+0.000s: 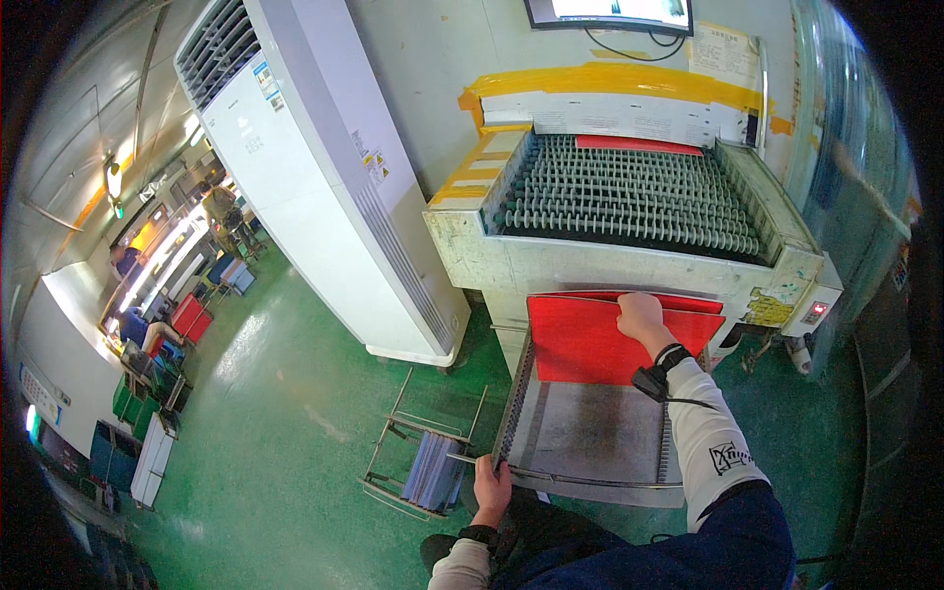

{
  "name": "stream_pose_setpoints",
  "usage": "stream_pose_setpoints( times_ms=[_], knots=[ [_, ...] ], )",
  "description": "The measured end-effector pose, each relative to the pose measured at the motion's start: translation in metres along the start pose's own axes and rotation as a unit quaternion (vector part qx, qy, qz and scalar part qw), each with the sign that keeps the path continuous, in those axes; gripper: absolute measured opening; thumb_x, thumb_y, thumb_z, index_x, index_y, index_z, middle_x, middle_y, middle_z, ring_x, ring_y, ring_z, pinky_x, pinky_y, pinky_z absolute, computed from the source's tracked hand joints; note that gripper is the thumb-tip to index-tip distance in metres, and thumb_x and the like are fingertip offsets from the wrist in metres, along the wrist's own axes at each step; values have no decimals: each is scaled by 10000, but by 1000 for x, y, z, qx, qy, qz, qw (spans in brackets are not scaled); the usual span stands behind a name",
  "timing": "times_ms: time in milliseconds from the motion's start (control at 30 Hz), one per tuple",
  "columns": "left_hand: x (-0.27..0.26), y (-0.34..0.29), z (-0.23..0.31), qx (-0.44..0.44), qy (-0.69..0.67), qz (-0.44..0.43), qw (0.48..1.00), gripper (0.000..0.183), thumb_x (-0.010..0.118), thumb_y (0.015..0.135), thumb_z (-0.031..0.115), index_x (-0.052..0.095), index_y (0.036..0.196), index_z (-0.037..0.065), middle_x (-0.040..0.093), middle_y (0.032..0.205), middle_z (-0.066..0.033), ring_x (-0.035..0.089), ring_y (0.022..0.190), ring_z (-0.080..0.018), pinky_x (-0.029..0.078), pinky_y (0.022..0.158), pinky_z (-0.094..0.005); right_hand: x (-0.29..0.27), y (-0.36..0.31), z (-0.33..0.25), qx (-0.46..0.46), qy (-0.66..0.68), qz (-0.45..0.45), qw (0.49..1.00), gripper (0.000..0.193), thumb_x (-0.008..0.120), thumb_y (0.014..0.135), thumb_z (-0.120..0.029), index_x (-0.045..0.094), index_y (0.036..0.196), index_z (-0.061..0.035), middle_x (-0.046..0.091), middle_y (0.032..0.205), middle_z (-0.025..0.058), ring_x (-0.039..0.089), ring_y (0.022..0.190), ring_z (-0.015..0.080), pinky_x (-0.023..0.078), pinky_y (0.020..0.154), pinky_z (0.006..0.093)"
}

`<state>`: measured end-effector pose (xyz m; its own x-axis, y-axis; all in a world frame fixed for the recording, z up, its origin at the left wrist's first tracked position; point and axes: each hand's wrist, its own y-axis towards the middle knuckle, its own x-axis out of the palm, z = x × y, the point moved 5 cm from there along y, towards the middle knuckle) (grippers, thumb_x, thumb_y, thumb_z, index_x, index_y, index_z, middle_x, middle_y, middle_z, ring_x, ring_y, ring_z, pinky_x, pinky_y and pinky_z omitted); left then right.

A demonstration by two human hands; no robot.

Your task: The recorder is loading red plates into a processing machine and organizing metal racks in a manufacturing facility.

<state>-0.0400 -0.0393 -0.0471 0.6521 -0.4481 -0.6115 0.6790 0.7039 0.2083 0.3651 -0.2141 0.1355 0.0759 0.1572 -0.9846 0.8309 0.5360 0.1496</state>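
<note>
My right hand is closed on the upper edge of a red board, which stands upright in a slotted metal rack. Just behind it, the top of a second red board shows. My left hand grips the rack at its near left corner, by the metal bar; some of its fingers are hidden. Beyond the rack stands a pale machine with rows of ridged rollers. Another red sheet lies at the far end of the rollers.
A tall white air conditioner stands left of the machine. On the green floor, a wire rack holds several bluish panels. A monitor hangs on the wall. Clear plastic curtain hangs at right. Other people sit far left.
</note>
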Motion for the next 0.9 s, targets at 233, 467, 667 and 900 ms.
stream_pose_setpoints(
  times_ms=[233, 467, 667, 900],
  knots=[
    [-1, -1, 0, 0, 2, 6, 1000, 292, 615, 901, 213, 530, 1104, 22, 558, 1048, -201, 562, 992, -433, 480, 814, -476, 1, 0, 0, -5, -2, 0, 1000, 191, 635, 756, -140, 735, 891, -50, 714, 945, 191, 694, 934, 357, 556, 804, 476],
    [1, 0, 0, 13, 3, 7, 1000, 286, 624, 901, 203, 527, 1098, 20, 554, 1035, -204, 566, 969, -435, 483, 800, -470, 7, 3, 5, 7, -9, -8, 1000, 196, 674, 777, -215, 717, 897, -66, 707, 963, 176, 680, 950, 352, 539, 823, 476],
    [1, 0, 0, 6, 3, 4, 1000, 275, 622, 902, 201, 526, 1086, 21, 552, 1022, -199, 567, 959, -434, 481, 793, -471, 7, 3, 4, 9, -9, -16, 1000, 194, 669, 779, -214, 714, 896, -65, 706, 960, 175, 679, 950, 352, 538, 821, 476],
    [1, -1, -3, 12, 10, 3, 1000, 267, 622, 899, 195, 524, 1074, 18, 553, 1027, -206, 564, 970, -439, 478, 794, -477, 0, -1, -1, 3, -1, -6, 1000, 192, 619, 776, -135, 732, 906, -51, 711, 961, 190, 688, 949, 358, 548, 815, 475]
  ],
)
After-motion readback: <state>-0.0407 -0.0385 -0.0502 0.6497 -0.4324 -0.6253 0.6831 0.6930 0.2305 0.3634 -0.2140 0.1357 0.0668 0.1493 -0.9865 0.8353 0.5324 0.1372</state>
